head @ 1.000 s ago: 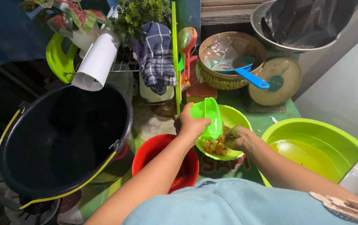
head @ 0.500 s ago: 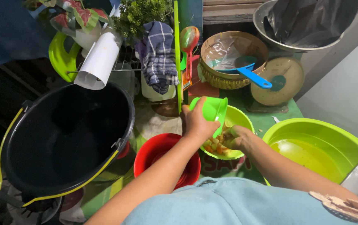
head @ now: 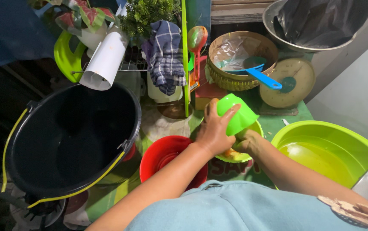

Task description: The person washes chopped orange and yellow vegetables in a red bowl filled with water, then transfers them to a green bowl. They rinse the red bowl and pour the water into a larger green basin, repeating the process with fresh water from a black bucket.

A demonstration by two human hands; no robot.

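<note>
Green table (head: 278, 122) w/ basin (head: 355, 141), scale (head: 289, 83), red bowl (head: 166, 156).

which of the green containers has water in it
The big lime basin at the right; clear water pools in it, unlike the small green cup in the left hand.

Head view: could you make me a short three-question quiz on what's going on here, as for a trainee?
1. True or false: the left hand grips a green cup.
2. Which colour is the bowl under the left forearm? A blue, B red, C white.
3. Fill in: the scoop in the woven basket is ____.

Key:
1. True; the cup is tipped over a green bowl, where the right hand rests.
2. B.
3. Blue.
</note>
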